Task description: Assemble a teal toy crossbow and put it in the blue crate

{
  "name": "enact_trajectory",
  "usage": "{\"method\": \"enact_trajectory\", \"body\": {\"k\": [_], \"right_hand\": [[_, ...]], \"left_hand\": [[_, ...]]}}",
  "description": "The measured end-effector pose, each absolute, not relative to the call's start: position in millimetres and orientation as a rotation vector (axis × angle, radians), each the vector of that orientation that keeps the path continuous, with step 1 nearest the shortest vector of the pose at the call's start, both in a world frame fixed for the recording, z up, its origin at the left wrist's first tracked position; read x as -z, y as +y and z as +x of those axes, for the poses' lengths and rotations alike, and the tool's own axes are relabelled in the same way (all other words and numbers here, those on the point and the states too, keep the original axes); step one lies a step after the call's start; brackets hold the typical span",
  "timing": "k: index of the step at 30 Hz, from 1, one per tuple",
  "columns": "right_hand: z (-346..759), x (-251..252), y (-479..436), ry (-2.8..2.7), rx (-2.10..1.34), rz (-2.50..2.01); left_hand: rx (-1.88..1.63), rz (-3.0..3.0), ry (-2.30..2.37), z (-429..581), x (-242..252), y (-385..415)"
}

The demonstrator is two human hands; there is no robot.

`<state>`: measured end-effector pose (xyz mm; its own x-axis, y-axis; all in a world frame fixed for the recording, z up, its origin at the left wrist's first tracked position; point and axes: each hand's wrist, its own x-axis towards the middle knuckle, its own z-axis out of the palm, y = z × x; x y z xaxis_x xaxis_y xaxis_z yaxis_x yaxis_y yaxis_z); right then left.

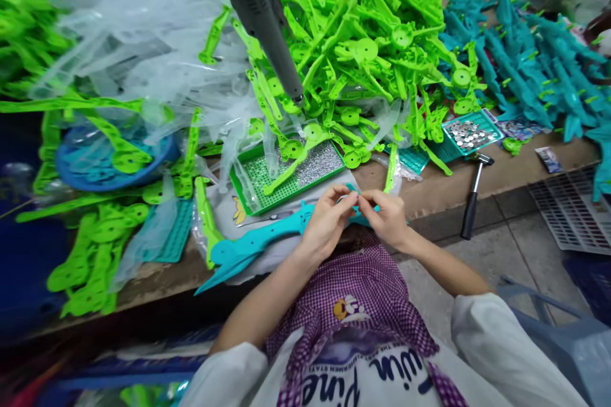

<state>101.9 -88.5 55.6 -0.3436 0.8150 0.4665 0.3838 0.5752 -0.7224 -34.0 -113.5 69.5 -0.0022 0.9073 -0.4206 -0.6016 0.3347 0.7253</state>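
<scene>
My left hand [328, 219] and my right hand [386, 216] meet fingertip to fingertip near the table's front edge. Both are closed in a pinch around a small teal plastic piece [352, 187], mostly hidden by the fingers. Beneath them lies a long turquoise plastic part [262, 236], with a pointed end toward the left and its middle covered by my left hand. Just behind it stands a green tray [258, 206] holding many small silver screws [319, 164]. A grey power screwdriver [267, 25] hangs tip down above the tray.
Lime-green plastic parts [363, 51] are heaped at the back, beside translucent pieces [157, 44]. Turquoise parts [539, 57] pile up at right. A hammer [472, 203] overhangs the table edge near a tray of metal discs [472, 132]. A blue basin [71, 168] stands at left.
</scene>
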Motion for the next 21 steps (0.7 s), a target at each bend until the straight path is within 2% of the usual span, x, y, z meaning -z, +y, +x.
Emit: {"method": "enact_trajectory", "body": {"k": [4, 9, 12, 21], "right_hand": [[112.8, -60.0, -84.5, -2.094, -0.764, -0.916], [137.7, -51.8, -89.1, -1.87, -0.79, -1.28], [134.7, -37.9, -92.7, -1.945, -0.79, -1.247], [122.8, -22.6, -88.0, -1.959, -0.781, -1.226]], "left_hand": [[-1.17, 0.661, 1.078, -64.2, -71.8, -105.5], [-0.62, 1.497, 1.258, -98.1, -68.6, -91.4], [-0.445, 1.788, 1.394, -95.1, -62.9, -86.8], [-0.608, 1.739, 1.427, -82.3, -41.5, -87.3]]}}
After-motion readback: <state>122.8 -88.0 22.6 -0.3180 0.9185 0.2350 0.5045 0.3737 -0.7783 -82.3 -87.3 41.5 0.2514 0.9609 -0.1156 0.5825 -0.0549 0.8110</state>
